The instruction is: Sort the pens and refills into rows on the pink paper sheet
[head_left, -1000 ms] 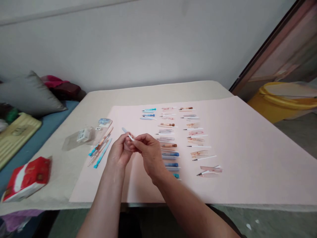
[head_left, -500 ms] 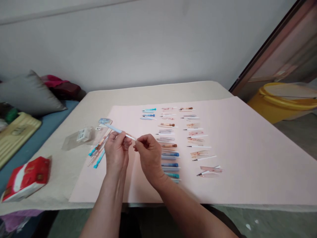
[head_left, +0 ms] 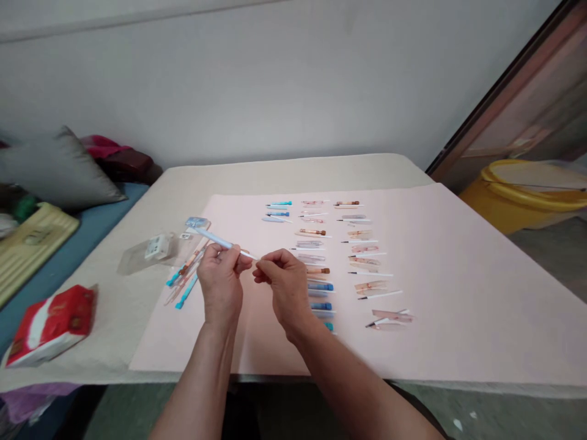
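Note:
My left hand (head_left: 222, 275) is closed around a light blue pen barrel (head_left: 215, 238) that slants up to the left. Out of its lower right end runs a thin white refill (head_left: 249, 255). My right hand (head_left: 284, 281) pinches the tip of that refill between thumb and fingertips. Beyond my left hand lie loose pen parts, among them a turquoise pen piece (head_left: 187, 292). To the right of my right hand, rows of pen parts and white refills are laid out, including a blue pen piece (head_left: 320, 286), partly hidden by that hand, and a brown-capped piece (head_left: 312, 232).
A pale pink sheet (head_left: 440, 275) covers much of the cloth-topped table. On the left are a clear bag with a white block (head_left: 158, 245), a blue patterned eraser-like block (head_left: 197, 222) and a red tissue pack (head_left: 54, 325). A yellow bin (head_left: 499, 198) stands right of the table.
Both hands have shifted slightly right in view, still holding the barrel and refill. The whole view has moved a little too.

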`<state>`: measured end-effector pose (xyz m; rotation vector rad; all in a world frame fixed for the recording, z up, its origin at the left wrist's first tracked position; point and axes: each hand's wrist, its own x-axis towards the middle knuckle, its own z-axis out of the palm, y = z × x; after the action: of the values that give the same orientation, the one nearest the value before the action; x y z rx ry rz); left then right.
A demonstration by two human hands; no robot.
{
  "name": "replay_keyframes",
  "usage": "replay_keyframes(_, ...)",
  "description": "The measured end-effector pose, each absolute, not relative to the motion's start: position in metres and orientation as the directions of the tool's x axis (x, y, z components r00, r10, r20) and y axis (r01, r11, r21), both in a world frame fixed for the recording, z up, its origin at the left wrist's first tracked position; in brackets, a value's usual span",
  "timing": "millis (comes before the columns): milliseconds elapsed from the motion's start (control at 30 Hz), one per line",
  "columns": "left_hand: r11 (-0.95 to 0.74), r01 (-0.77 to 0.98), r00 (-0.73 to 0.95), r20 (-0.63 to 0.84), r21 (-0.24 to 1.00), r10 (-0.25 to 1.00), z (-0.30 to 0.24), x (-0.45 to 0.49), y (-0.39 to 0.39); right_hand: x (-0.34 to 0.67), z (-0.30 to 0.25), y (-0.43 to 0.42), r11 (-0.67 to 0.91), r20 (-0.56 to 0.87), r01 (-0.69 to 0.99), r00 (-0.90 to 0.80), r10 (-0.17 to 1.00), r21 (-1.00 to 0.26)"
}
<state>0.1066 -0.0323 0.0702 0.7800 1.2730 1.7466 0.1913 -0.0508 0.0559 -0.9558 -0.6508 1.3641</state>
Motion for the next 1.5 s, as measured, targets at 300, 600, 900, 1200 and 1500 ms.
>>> replay_keyframes(300, -0.16, -0.271, -0.492, 0.006, 0.949, 0.871, 0.069, 0.106, -0.036, 0.189, 0.046, -0.053, 0.11, 0.061, -0.207, 0.23, 0.971, -0.972)
replay_keyframes(600, -0.133, -0.284, -0.469, -0.017, 0.95, 0.883, 0.067, 0.105, -0.035, 0.19, 0.043, -0.053, 0.186, 0.163, -0.066, 0.262, 0.951, -0.98)
replay_keyframes(900, -0.135, -0.253, -0.467, 0.001, 0.958, 0.884, 0.066, 0.107, -0.039, 0.184, 0.06, -0.056, -0.145, -0.269, -0.602, 0.12, 0.956, -0.785)
replay_keyframes(1200, -0.116, -0.26, -0.452, -0.015, 0.959, 0.892, 0.065, 0.107, -0.04, 0.189, 0.037, -0.057, 0.252, 0.272, 0.101, 0.297, 0.916, -0.962)
replay_keyframes(1500, -0.114, -0.24, -0.456, -0.008, 0.964, 0.89, 0.066, 0.108, -0.041, 0.182, 0.057, -0.057, -0.142, -0.299, -0.627, 0.151, 0.942, -0.766)
